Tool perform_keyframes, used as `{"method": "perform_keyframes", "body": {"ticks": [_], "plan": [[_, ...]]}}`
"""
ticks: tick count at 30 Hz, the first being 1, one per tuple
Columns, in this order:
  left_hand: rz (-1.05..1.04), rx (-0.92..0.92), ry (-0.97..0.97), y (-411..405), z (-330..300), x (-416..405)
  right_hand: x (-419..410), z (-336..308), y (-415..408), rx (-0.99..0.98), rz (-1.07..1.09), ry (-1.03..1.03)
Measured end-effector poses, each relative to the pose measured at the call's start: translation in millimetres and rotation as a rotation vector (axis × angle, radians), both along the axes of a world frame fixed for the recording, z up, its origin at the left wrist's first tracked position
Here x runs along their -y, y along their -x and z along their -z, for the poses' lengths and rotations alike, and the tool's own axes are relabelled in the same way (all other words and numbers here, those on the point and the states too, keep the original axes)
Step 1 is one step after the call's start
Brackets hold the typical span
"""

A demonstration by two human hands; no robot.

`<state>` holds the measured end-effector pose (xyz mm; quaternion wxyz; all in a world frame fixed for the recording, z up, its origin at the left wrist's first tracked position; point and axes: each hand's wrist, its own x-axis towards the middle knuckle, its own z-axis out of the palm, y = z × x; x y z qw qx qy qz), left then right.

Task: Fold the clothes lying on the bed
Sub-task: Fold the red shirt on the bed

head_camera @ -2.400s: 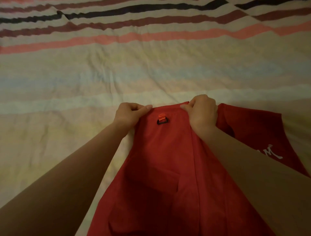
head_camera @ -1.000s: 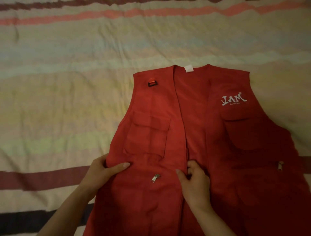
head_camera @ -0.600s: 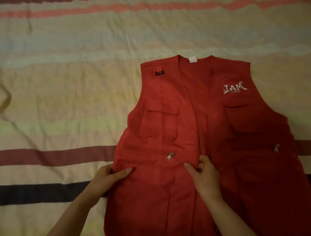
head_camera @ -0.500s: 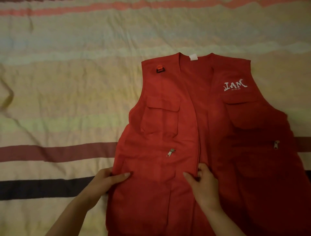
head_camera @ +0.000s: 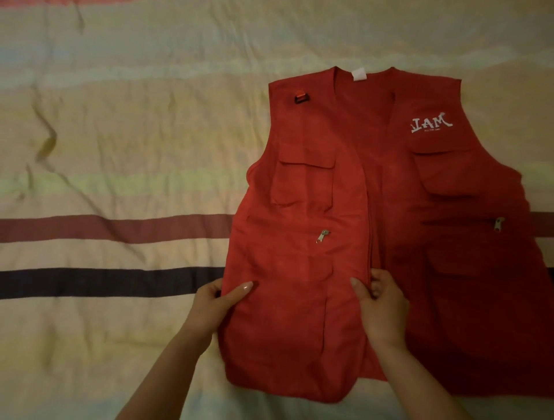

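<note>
Striped bed sheet [head_camera: 120,180] under everything. Nearest, left hand [head_camera: 215,302] pinches the outer edge of the red vest's [head_camera: 299,269] left panel, thumb on top; right hand [head_camera: 380,305] grips the zipper edge. Vest lies flat, front up, right of centre; white logo [head_camera: 430,123] farther back.

A striped bedsheet [head_camera: 126,156], spread across the whole view and lightly wrinkled. Mostly pale bands of cream, soft green and light blue, running from left to right. A maroon stripe [head_camera: 114,229] across the middle left, with a dark navy stripe [head_camera: 99,281] just below it and parallel to it. A thin reddish stripe [head_camera: 60,1] at the very top edge. A few deeper creases [head_camera: 46,141] near the left side.
</note>
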<state>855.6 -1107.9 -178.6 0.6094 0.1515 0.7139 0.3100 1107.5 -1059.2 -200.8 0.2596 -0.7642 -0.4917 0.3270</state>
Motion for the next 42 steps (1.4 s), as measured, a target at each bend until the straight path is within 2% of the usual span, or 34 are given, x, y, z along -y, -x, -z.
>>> {"method": "perform_keyframes", "body": {"ticks": [2, 4, 6, 8, 12, 16, 19, 22, 26, 29, 32, 35, 38, 42], "plan": [[0.019, 0.122, 0.035, 0, -2, 10, 13, 6, -3, -0.074, -0.036, 0.077], [0.035, 0.166, 0.052, 1, -2, 21, 28, 12, -9, -0.134, -0.09, 0.165], [0.02, 0.142, 0.048, 1, 0, 30, 39, 16, -15, -0.12, -0.141, 0.186], [-0.004, 0.12, 0.031, -2, 0, 35, 45, 11, -19, -0.078, -0.145, 0.123], [-0.041, 0.008, -0.006, -18, -1, 34, 48, 0, -21, 0.014, -0.069, -0.018], [-0.039, -0.068, -0.017, -31, -3, 36, 48, 2, -22, 0.071, 0.042, -0.032], [-0.032, 0.102, 0.013, -29, -6, 43, 49, -1, -22, 0.055, 0.041, -0.008], [-0.073, 0.276, 0.02, -19, -5, 53, 57, -1, -26, 0.043, -0.067, 0.025], [-0.13, 0.289, 0.022, -18, 3, 63, 60, -3, -35, 0.086, -0.019, -0.008], [-0.162, 0.158, 0.066, -28, 8, 63, 61, -3, -36, 0.12, 0.036, -0.03], [-0.153, -0.142, 0.099, -35, 19, 62, 64, 5, -35, 0.172, -0.004, -0.021], [-0.018, -0.492, 0.11, -42, 22, 57, 61, 10, -36, 0.226, -0.063, 0.019], [0.056, -0.694, 0.109, -46, 14, 49, 56, 5, -39, 0.272, -0.126, 0.08], [0.146, -0.927, -0.076, -51, 7, 32, 46, -10, -56, 0.325, -0.163, 0.098]]}}
